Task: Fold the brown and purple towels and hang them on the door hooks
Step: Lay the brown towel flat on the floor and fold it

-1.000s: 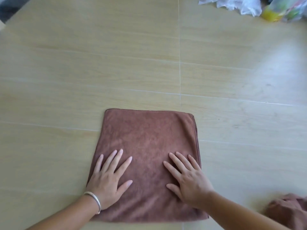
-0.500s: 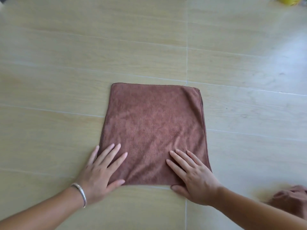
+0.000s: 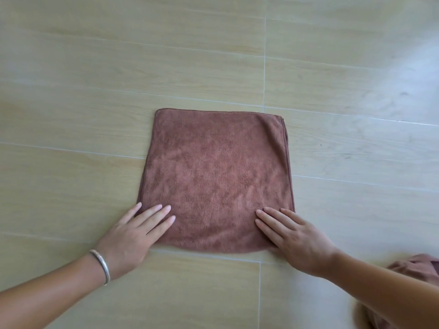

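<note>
A brown towel (image 3: pixel 217 172) lies folded into a flat square on the wood-look floor, its layered edges showing along the right side. My left hand (image 3: pixel 133 236) rests flat with straight fingers on the towel's near left corner, partly on the floor. My right hand (image 3: pixel 294 236) lies flat on the near right corner, fingers spread and straight. Neither hand holds anything. No purple towel and no door hooks are in view.
A crumpled brownish cloth (image 3: pixel 418 269) lies at the lower right edge, partly behind my right forearm. Pale wood-look floor tiles (image 3: pixel 95 79) with thin grout lines spread all around the towel. A silver bracelet (image 3: pixel 101 265) is on my left wrist.
Both hands slid toward me from the towel's middle to its near corners. The view tilted down, so the items at the far top right left the frame.
</note>
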`<state>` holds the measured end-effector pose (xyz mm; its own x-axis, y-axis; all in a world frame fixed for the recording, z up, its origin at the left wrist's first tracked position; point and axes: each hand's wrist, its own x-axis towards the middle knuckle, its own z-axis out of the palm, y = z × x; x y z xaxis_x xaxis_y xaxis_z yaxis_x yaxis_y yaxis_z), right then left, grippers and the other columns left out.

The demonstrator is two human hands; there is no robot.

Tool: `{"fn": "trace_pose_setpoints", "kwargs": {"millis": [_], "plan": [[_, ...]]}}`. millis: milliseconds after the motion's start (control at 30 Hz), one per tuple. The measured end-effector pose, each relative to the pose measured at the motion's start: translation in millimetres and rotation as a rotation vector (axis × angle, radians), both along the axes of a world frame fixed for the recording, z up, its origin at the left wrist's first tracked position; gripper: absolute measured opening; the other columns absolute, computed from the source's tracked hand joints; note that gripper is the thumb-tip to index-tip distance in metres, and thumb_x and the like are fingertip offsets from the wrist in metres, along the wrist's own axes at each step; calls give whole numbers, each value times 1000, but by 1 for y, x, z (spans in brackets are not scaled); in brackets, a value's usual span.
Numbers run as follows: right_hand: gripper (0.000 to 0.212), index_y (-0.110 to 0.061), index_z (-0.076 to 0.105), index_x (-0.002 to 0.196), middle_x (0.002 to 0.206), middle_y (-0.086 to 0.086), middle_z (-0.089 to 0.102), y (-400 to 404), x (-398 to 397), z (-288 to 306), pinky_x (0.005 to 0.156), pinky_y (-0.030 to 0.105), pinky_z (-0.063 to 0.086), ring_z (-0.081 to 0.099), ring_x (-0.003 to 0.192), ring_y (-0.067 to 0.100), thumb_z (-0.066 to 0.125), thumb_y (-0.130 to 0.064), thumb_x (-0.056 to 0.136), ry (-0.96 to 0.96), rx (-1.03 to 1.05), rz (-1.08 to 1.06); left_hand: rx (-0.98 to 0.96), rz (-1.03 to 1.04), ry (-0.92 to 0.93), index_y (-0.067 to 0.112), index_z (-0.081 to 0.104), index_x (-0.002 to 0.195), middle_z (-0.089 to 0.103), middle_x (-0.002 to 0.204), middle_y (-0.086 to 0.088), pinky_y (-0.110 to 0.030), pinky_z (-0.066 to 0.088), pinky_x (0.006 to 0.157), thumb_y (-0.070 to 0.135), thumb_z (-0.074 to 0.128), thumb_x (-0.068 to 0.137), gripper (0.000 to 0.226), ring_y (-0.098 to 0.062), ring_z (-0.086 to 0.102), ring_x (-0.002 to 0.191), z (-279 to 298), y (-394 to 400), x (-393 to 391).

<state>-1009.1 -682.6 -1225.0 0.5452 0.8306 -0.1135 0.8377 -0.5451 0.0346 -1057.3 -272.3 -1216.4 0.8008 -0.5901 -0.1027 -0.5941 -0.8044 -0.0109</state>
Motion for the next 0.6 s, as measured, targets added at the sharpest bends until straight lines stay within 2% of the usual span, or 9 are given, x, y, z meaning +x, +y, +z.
{"fn": "trace_pose_setpoints", "kwargs": {"millis": [100, 167, 233, 267, 333, 400, 433, 533, 600], "plan": [[50, -10, 56, 135, 144, 9, 50, 3, 6, 17, 104, 40, 44, 50, 130, 27, 42, -27, 90, 15, -54, -23, 83, 4, 45, 6, 63, 125, 63, 128, -11, -49, 50, 94, 3, 28, 69, 65, -24, 64, 112, 13, -3, 8], [46, -13, 64, 126, 133, 6, 60, 6, 13, 40, 101, 38, 47, 55, 124, 26, 41, -34, 92, 27, -78, -73, 161, 21, 139, 7, 63, 125, 63, 129, -10, -45, 42, 99, 1, 36, 68, 64, -21, 65, 111, 36, -15, 20], [46, -18, 71, 115, 122, 1, 67, 9, 22, 74, 99, 36, 49, 60, 118, 22, 37, -40, 92, 39, -71, -133, 231, 77, 220, 11, 35, 148, 38, 152, -4, -34, 28, 114, -2, 41, 78, 71, -17, 45, 134, 61, -20, 38], [46, -21, 73, 109, 117, -3, 69, 9, 27, 94, 97, 34, 50, 62, 115, 20, 36, -42, 91, 44, -63, -169, 279, 153, 334, 13, 19, 153, 25, 158, -1, -30, 25, 115, -1, 38, 85, 72, -17, 33, 141, 76, -20, 48], [45, -28, 75, 101, 106, -13, 70, 8, 39, 138, 95, 31, 50, 64, 111, 15, 34, -45, 90, 59, -44, -256, 291, 273, 521, 19, 8, 155, 22, 159, 3, -28, 31, 110, 7, 34, 92, 69, -20, 34, 139, 113, -18, 70], [45, -31, 73, 98, 101, -18, 70, 6, 54, 185, 96, 28, 49, 62, 114, 14, 31, -47, 92, 85, -10, -345, 226, 328, 542, 25, 16, 153, 34, 153, 2, -30, 38, 103, 19, 32, 97, 58, -23, 45, 131, 159, -13, 89], [45, -31, 72, 101, 104, -17, 70, 5, 61, 210, 99, 29, 46, 59, 119, 15, 30, -46, 94, 105, 9, -384, 186, 344, 524, 26, 24, 150, 41, 149, 1, -31, 41, 100, 24, 32, 99, 51, -24, 49, 126, 184, -13, 97], [33, -29, 63, 121, 129, -16, 61, 1, 81, 282, 111, 27, 28, 36, 139, 12, 37, -34, 102, 157, 0, -465, 128, 387, 488, 26, 43, 138, 54, 135, 2, -34, 44, 95, 27, 33, 102, 37, -24, 55, 117, 263, -17, 114], [34, -30, 57, 129, 136, -18, 55, 1, 94, 332, 112, 24, 21, 27, 143, 8, 37, -26, 103, 166, -4, -498, 96, 395, 456, 27, 53, 122, 62, 119, 2, -36, 47, 86, 26, 33, 101, 28, -23, 59, 102, 317, -20, 122]]}}
